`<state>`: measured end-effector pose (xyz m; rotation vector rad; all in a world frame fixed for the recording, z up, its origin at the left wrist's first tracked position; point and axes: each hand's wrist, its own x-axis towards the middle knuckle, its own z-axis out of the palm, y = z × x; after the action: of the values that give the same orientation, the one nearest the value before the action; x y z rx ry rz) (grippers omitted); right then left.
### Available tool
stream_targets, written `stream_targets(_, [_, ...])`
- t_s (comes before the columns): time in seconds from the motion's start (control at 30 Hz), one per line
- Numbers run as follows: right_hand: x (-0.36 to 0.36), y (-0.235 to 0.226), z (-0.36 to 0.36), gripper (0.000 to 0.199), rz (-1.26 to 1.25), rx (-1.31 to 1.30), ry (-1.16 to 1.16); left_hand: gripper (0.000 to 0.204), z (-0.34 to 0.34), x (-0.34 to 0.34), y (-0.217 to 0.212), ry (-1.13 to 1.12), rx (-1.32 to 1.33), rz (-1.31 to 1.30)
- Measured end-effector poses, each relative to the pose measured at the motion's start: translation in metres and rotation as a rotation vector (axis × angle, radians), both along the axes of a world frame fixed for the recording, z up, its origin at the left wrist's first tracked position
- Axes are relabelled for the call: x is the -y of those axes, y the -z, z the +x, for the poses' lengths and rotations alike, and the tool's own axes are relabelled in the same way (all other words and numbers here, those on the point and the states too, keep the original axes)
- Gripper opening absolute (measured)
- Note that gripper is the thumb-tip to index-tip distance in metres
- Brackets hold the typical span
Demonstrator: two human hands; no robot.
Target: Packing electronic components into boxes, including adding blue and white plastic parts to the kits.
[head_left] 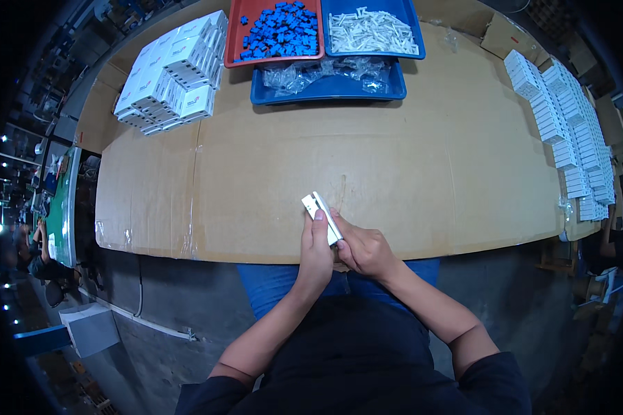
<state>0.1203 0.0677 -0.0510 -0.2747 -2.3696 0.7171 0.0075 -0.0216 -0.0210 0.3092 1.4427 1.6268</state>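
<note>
Both hands hold one small white box (pixel 322 216) at the near edge of the tabletop (pixel 394 173). The left hand (pixel 316 250) is curled around the box from the left, thumb up along its side. The right hand (pixel 364 250) is closed on its lower end. One flap at the top end looks open, so I think the box is not shut yet.

A lot looks done already. Many white boxes sit in neat rows on the right (pixel 567 124). Another pile of white boxes (pixel 173 72) with small red marks sits at the far left.

There is still plenty left, I think. A red tray (pixel 237 41) holds little blue pieces (pixel 282 31). A blue tray (pixel 414 41) holds thin white pieces (pixel 370 33). Another blue tray (pixel 325 91) in front holds clear little bags (pixel 325 71).
</note>
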Motion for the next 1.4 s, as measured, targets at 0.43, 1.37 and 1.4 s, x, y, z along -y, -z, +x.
stream_targets(0.43, [-0.022, -0.046, -0.003, 0.041, -0.552, 0.035, 0.148, 0.083, -0.035, 0.002, -0.017, 0.150, -0.235, 0.250])
stream_targets(1.37, [0.033, -0.056, -0.022, 0.051, -0.404, -0.238, 0.021, 0.094, -0.007, 0.001, -0.021, 0.050, -0.296, 0.483])
stream_targets(1.4, [0.034, -0.055, -0.022, 0.050, -0.398, -0.242, 0.022, 0.096, -0.009, 0.000, -0.020, 0.054, -0.301, 0.481])
